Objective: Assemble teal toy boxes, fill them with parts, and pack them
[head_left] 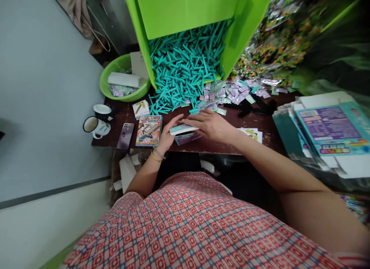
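Observation:
A small printed cardboard box (187,138) is between my hands at the table's front edge, its light top face tilted towards me. My left hand (167,133) grips its left side, thumb and fingers around the corner. From the right, my right hand (212,124) lies across the top with bent fingers pressed on the box's edge; its fingertips partly hide the far side. To the left stands a finished colourful box (148,131), with a stack of picture cards (141,109) behind it. More cards (251,134) lie beside my right forearm.
A green bin (245,34) spills teal plastic sticks (187,61) onto the table. Small purple sachets (231,93) lie right of them. Flattened boxes (332,126) are stacked at right. At left are a phone (125,136), an enamel mug (98,127) and a green basin (105,82).

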Available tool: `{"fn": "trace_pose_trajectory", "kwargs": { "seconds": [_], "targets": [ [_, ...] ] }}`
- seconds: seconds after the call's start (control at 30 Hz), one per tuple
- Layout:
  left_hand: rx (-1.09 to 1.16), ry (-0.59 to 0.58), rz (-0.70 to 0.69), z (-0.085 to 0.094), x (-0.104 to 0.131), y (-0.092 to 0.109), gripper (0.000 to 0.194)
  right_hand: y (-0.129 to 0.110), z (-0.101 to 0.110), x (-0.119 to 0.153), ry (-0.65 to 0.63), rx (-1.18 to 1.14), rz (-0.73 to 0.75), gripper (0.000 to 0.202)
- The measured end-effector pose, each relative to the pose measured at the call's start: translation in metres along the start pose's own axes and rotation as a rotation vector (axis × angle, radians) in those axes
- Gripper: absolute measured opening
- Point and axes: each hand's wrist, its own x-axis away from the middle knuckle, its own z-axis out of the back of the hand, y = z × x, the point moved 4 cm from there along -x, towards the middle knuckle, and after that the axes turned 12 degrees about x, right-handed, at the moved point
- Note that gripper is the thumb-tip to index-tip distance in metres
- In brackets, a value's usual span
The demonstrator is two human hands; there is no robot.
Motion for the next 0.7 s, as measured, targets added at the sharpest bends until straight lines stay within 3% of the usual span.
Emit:
{"fn": "trace_pose_trajectory", "kwargs": {
  "seconds": [0.07,0.23,0.3,0.43,0.53,0.63,0.7],
  "targets": [
    [-0.029,-0.002,0.003,0.001,-0.002,0.003,0.05,-0.002,-0.002,0.0,-0.025,0.003,0.042,0.047],
    [-0.083,-0.069,-0.028,0.005,-0.001,0.002,0.047,0.001,-0.011,-0.001,0.056,-0.061,-0.061,0.041],
    [-0.112,-0.075,-0.093,0.006,0.003,-0.002,0.047,0.002,-0.012,-0.002,0.081,-0.069,-0.078,0.039],
    [-0.241,0.07,-0.346,0.016,0.019,-0.004,0.058,0.007,-0.011,0.006,0.082,0.072,-0.071,0.042],
    [-0.499,0.029,-0.502,0.021,0.029,-0.002,0.043,0.009,-0.014,0.015,0.062,0.169,-0.004,0.044],
    [-0.622,-0.041,-0.579,0.024,0.031,-0.006,0.026,0.012,-0.021,0.02,0.042,0.187,0.022,0.045],
    [-0.599,-0.016,-0.529,0.024,0.03,-0.016,0.029,0.016,-0.024,0.022,0.045,0.128,0.006,0.044]
  ]
}}
